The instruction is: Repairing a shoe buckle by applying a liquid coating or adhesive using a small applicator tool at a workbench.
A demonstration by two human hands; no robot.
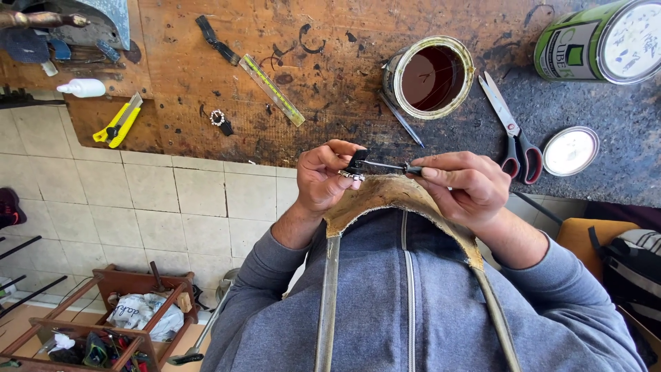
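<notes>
Left hand (322,178) pinched on a small black clip (356,164) with a metal ornament, just off the workbench's (330,89) near edge, above the leather apron (385,196); right hand (463,184) closed around a thin tool (394,166) touching the clip; open glue tin (430,77), scissors (511,131), round lid (570,151) towards the right end; ruler (272,89), yellow cutter (118,122) leftwards.

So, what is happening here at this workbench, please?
A person in a grey zipped top and a worn apron holds a small black part with a toothed metal ring in the left hand. The right hand pushes a thin tool into it, just above the apron's top edge. On the stained bench lie an open tin, scissors, a ruler and a yellow knife.
</notes>
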